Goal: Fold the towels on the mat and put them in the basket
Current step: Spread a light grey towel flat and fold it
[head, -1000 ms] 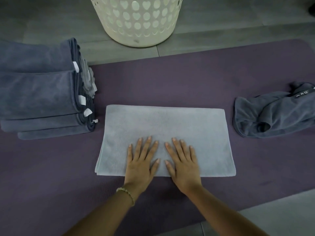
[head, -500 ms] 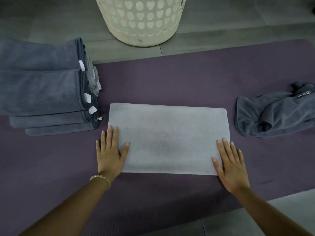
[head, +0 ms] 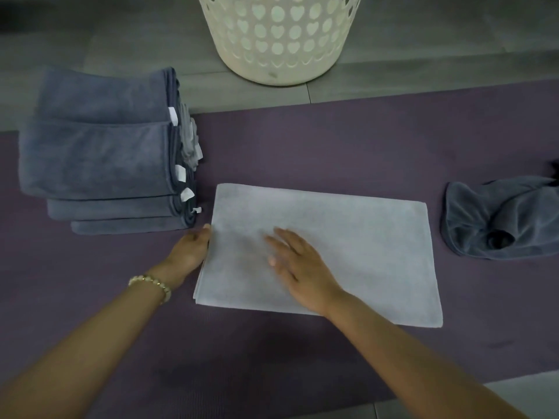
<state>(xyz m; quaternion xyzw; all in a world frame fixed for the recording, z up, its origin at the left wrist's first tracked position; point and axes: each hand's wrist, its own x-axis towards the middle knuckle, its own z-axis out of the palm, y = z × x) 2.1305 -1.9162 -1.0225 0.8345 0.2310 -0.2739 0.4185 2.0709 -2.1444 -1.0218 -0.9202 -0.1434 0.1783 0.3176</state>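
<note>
At the far left, partly on the purple mat [head: 317, 140] and partly on the grey floor [head: 106, 34], sits a stack of folded dark grey towels [head: 99, 158], their edges stepped toward the viewer and small white tags showing along the right side. Just right of the stack's near corner is the left hand [head: 190, 247], a beaded bracelet [head: 151, 282] at its wrist; it meets the left short edge of the light grey towel [head: 348, 252] with the thumb lying along that edge on top and the fingers hidden beneath the cloth, so it seems to pinch the edge, though the hold itself cannot be seen. The light grey towel lies flat on the mat as a folded rectangle, layered edges visible at its near left corner. The right hand [head: 298, 264] rests palm down on the towel's left half, fingers spread and pointing up and left toward the left hand, somewhat blurred, its forearm crossing the towel's near edge. Beyond the towel, on the floor past the mat's far edge, stands the cream basket [head: 278, 37] with heart-shaped holes. Well apart to the right lies a crumpled dark grey towel [head: 499, 219] on the mat.
</note>
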